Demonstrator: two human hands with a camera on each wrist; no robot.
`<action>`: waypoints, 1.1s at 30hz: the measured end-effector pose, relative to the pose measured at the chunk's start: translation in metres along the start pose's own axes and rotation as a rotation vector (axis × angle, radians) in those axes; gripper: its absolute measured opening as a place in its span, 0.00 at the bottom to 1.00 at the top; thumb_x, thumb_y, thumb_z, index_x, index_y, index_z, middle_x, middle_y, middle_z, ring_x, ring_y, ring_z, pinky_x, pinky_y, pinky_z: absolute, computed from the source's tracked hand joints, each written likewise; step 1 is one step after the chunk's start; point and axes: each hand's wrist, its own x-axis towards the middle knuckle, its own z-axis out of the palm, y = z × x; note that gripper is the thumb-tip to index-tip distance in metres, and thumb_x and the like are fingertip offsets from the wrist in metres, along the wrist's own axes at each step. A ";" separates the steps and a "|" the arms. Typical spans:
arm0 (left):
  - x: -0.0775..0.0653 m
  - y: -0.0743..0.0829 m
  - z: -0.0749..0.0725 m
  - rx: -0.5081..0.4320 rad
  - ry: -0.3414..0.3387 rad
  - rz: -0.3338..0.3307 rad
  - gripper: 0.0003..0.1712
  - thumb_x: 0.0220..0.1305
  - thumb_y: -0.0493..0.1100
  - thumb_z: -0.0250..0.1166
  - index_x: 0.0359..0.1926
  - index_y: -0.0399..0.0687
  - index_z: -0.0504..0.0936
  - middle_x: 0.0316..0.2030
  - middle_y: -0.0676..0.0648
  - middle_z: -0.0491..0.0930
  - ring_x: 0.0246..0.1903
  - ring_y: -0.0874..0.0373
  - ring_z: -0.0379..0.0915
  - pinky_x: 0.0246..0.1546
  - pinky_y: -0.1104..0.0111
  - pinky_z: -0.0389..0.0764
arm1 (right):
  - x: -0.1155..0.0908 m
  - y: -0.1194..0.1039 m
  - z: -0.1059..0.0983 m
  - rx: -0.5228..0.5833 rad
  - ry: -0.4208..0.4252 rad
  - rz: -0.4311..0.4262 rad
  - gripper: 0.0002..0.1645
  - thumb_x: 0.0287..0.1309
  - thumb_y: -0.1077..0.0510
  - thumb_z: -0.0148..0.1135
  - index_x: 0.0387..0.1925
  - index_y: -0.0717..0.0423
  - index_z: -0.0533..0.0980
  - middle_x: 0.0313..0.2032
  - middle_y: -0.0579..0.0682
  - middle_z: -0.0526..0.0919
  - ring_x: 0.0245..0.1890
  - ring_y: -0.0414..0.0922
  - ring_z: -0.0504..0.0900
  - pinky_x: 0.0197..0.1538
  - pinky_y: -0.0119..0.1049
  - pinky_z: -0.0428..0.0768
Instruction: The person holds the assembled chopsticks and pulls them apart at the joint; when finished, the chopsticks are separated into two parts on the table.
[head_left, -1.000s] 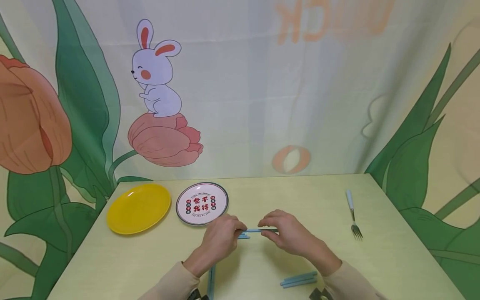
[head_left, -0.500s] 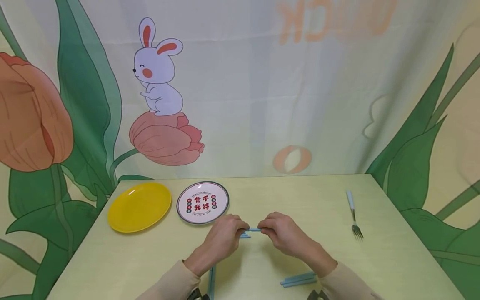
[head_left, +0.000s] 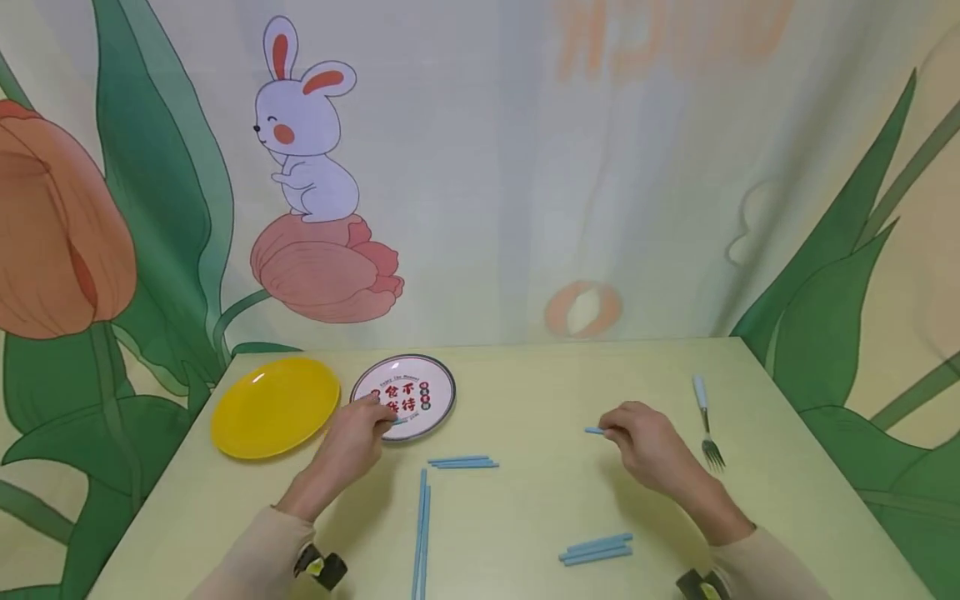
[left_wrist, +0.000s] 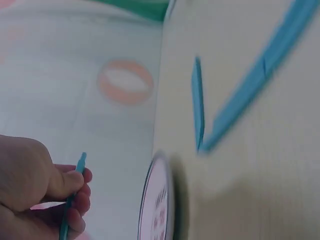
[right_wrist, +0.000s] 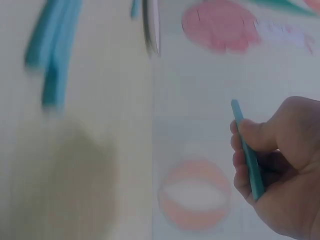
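Left hand (head_left: 348, 442) at eight o'clock of the printed plate (head_left: 408, 373), pinching a blue stick (left_wrist: 68, 207), right hand (head_left: 648, 446) three o'clock from the left, pinching a second stick (right_wrist: 248, 155), hands well apart, close together half a second ago

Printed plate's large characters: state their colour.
Red; the large characters show best in the head view.

The slim blue plastic-looking stick (left_wrist: 69, 207) in my left hand (head_left: 358, 432) is smooth and matt, like the slim blue plastic-looking one (right_wrist: 248, 155) in my right hand (head_left: 641, 439). The round yellow plate (head_left: 275, 408) is glossy; the round white plate with a dark rim (head_left: 442, 392) shines like glazed ceramic. The pale-handled fork (head_left: 704, 417) ends in bare metal. My beige sleeves (head_left: 255, 554) are matt cloth, like the pale printed backdrop (head_left: 480, 208).
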 end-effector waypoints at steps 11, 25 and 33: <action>0.010 0.026 0.022 -0.142 0.001 0.176 0.08 0.57 0.28 0.64 0.37 0.35 0.87 0.31 0.45 0.82 0.31 0.58 0.74 0.36 0.67 0.80 | -0.006 -0.008 0.010 0.081 -0.059 -0.129 0.08 0.53 0.70 0.67 0.32 0.54 0.83 0.31 0.42 0.82 0.31 0.33 0.74 0.32 0.27 0.77; 0.022 0.034 0.039 -0.147 -0.093 0.171 0.08 0.60 0.29 0.63 0.38 0.39 0.88 0.31 0.48 0.81 0.32 0.61 0.72 0.34 0.71 0.78 | -0.014 -0.011 0.011 0.113 -0.155 -0.090 0.06 0.55 0.65 0.68 0.33 0.51 0.84 0.32 0.41 0.83 0.33 0.35 0.75 0.34 0.27 0.77; 0.030 0.037 0.049 -0.178 -0.118 0.193 0.09 0.59 0.30 0.63 0.37 0.40 0.88 0.32 0.49 0.83 0.33 0.60 0.76 0.33 0.72 0.78 | -0.021 -0.014 0.013 0.120 -0.189 -0.113 0.04 0.56 0.62 0.68 0.33 0.49 0.85 0.32 0.40 0.83 0.34 0.36 0.75 0.35 0.29 0.77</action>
